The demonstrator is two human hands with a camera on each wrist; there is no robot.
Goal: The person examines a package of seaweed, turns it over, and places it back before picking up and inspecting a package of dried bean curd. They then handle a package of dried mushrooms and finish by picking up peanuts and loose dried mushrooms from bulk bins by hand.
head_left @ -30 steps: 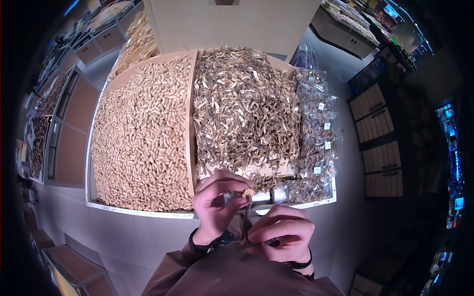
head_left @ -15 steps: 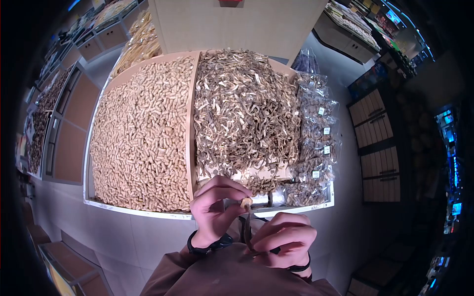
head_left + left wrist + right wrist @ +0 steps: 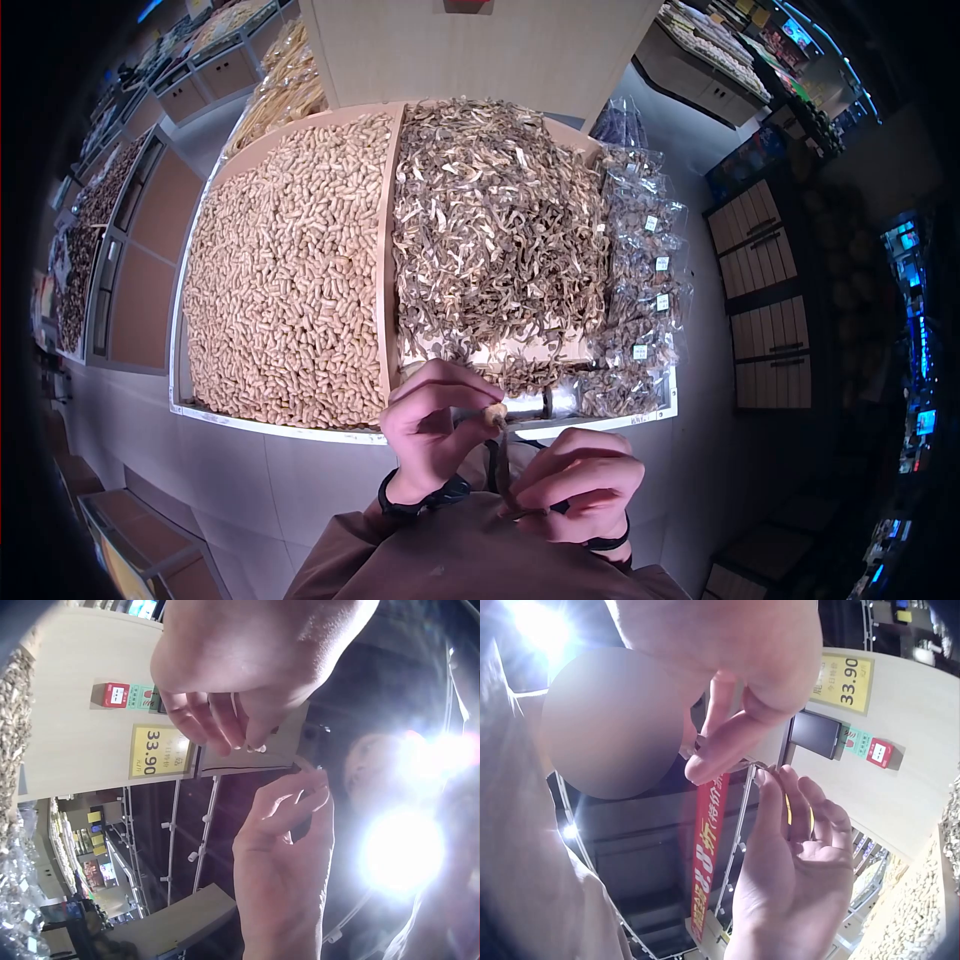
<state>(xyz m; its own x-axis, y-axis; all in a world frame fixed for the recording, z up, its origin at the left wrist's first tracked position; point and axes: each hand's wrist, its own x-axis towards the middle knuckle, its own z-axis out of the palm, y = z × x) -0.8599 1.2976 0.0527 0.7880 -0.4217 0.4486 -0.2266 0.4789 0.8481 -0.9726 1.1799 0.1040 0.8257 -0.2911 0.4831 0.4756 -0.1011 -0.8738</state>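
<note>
Between the two hands stretches a long brown strip of dried mushroom (image 3: 504,462) with a pale tan end, held in front of the person's body. My left hand (image 3: 418,430) pinches the pale upper end between thumb and fingertips. The lower, dark end is pinched by my right hand (image 3: 588,482), whose fingers hide part of it. In the left wrist view the right hand (image 3: 285,862) rises toward the left one with fingertips close together. The right wrist view shows the left hand (image 3: 795,877) with its other fingers loosely bent.
Beyond the hands lies a heap of dried mushroom pieces (image 3: 490,230). A wooden divider (image 3: 386,270) separates it from a bin of peanuts (image 3: 290,280). Labelled clear bags (image 3: 640,290) line the right side. The stand's white front rim (image 3: 290,430) runs close behind the hands.
The pale end of the mushroom strip and the left hand have shifted slightly left and toward the body. My right hand has moved slightly right and toward the body. Both keep their pinch.
</note>
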